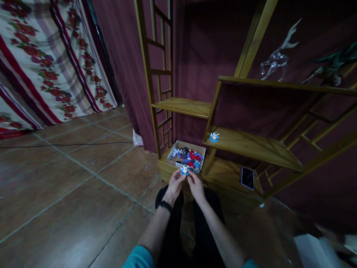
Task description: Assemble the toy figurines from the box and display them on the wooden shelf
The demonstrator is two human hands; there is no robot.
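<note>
A small toy figurine (184, 170) in white and blue on a round blue base is held between my two hands, just in front of a box. My left hand (175, 183) is closed on its left side, and a dark band circles that wrist. The fingers of my right hand (195, 185) pinch it from the right. Behind it, the open cardboard box (204, 153) holds several small figures in red, purple, white and black. A similar figurine (214, 137) on a blue base stands upright at the left end of the middle shelf.
The wooden display rack (252, 147) has stepped shelves and lattice sides. A phone or tablet (247, 178) lies on its lower board. On the upper shelf stand a clear glass animal figure (276, 61) and a dark figure (331, 70). A black cable (69, 144) crosses the tiled floor.
</note>
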